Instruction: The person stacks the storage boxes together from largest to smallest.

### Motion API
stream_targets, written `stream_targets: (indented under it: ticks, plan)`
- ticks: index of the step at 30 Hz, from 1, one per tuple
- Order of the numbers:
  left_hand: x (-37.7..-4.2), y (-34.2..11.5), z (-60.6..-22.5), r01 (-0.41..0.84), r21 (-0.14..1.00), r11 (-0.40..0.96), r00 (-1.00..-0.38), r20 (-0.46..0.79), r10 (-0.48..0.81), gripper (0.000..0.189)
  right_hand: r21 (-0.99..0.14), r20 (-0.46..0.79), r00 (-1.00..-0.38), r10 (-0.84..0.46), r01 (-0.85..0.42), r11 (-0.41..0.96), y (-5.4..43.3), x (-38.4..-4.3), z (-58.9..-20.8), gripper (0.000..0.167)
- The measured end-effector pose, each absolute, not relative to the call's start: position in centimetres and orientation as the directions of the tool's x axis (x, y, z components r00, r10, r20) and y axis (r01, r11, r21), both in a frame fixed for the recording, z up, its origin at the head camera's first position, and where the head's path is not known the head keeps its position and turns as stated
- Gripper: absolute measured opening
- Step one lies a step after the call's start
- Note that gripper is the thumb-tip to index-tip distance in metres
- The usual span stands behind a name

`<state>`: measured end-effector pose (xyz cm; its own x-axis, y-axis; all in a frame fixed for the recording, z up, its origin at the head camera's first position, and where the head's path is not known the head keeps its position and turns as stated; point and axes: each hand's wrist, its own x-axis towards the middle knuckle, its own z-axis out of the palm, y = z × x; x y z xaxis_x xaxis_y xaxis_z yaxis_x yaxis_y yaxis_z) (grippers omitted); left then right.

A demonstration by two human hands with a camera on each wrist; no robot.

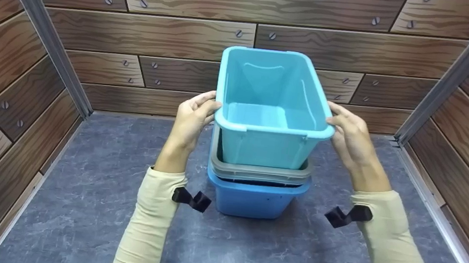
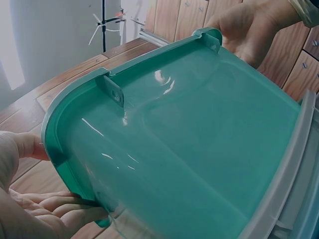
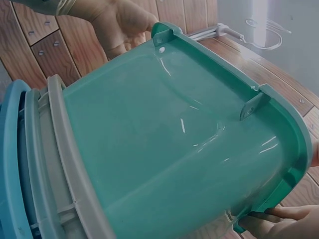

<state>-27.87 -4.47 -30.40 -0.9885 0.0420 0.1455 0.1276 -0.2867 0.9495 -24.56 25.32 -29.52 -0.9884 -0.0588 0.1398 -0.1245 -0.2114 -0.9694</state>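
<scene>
A turquoise plastic bin (image 1: 265, 148) is raised partway out of a nested stack, its base inside a grey bin (image 1: 260, 174). Below that, a blue bin (image 1: 253, 202) stands on the floor. My left hand (image 1: 189, 120) pinches the left side of the turquoise rim, thumb on top and fingers underneath. On the opposite side my right hand (image 1: 355, 137) grips the rim the same way. The left wrist view shows the turquoise bin's outer wall (image 2: 189, 129) with small tabs under its rim. In the right wrist view, grey and blue rims (image 3: 11, 164) sit close together.
A dark grey marbled surface (image 1: 100, 204) surrounds the stack. Wood-patterned panels (image 1: 166, 37) stand behind and on both sides, with metal rails (image 1: 446, 232) along the corners. A black mount (image 1: 192, 199) is strapped to each sleeve.
</scene>
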Motion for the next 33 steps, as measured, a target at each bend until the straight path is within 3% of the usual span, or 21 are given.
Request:
stream_targets:
  ticks: [33]
  plan:
    - [-27.9,-4.8,-32.7,0.082,0.971,-0.223,-0.994,0.097,0.054,0.047,-0.989,0.080,-0.995,-0.054,-0.073,-0.132,25.0,-24.7,-31.4,0.061]
